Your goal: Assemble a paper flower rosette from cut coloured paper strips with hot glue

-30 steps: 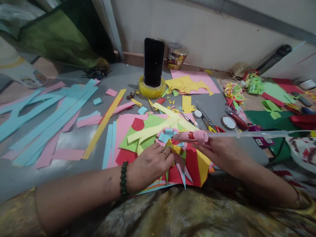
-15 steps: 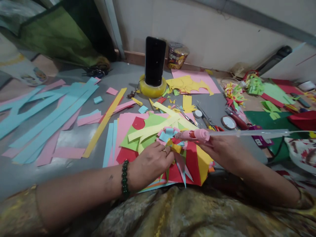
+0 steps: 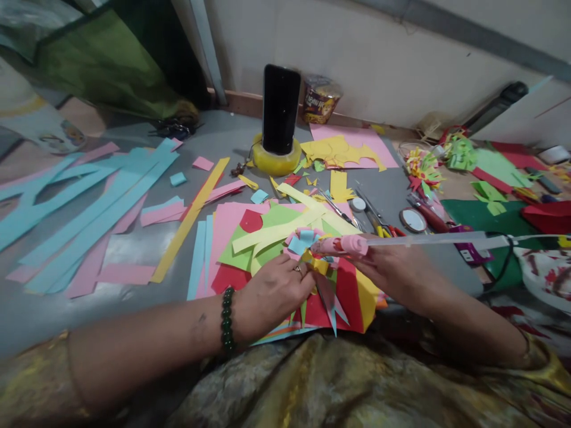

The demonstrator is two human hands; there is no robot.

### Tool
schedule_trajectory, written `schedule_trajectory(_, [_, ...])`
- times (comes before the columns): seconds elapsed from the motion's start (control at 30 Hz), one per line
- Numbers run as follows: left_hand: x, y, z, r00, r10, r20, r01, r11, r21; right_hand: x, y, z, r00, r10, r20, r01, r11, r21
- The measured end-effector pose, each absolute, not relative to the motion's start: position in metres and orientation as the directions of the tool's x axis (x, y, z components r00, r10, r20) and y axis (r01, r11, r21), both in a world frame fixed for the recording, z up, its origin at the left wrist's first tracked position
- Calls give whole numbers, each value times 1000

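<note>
My left hand (image 3: 279, 288), with a ring and a green bead bracelet, is closed on a small paper flower (image 3: 307, 241) of blue, pink and yellow loops. Pointed pink and blue paper tails (image 3: 330, 300) hang below the flower. My right hand (image 3: 395, 270) is wrapped round a pink glue gun (image 3: 348, 244), a clear glue stick out of its back. The gun's nozzle is at the flower's middle; its very tip is hard to make out. Red, yellow, pink and green paper sheets (image 3: 350, 291) lie under both hands.
Blue and pink strips (image 3: 102, 208) spread over the left of the table. A phone (image 3: 281, 110) stands in a yellow tape roll (image 3: 276, 161) at the back. Scissors (image 3: 375, 214) and a white tape roll (image 3: 413, 220) lie right of centre, with finished paper flowers (image 3: 423, 169) behind.
My right hand and the glue gun have moved slightly left, bringing the nozzle further over the flower. My left hand has hardly moved.
</note>
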State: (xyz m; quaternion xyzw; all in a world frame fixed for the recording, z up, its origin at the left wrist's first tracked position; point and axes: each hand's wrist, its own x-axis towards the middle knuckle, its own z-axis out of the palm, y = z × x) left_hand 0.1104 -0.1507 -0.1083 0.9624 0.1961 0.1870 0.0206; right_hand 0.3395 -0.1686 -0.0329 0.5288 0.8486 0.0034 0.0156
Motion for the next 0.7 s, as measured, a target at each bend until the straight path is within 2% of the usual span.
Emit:
schedule_trajectory(0.4, [111, -151, -107, 848, 383, 365, 375, -922, 96, 338, -168, -36, -420, 907, -42, 905, 422, 56])
schedule_trajectory(0.6, [111, -151, -108, 853, 391, 346, 385, -919, 88, 347, -179, -33, -442, 897, -18, 897, 442, -3])
schedule_trajectory(0.7, [111, -150, -107, 854, 389, 345, 383, -919, 87, 345, -181, -33, -411, 910, -51, 911, 412, 21])
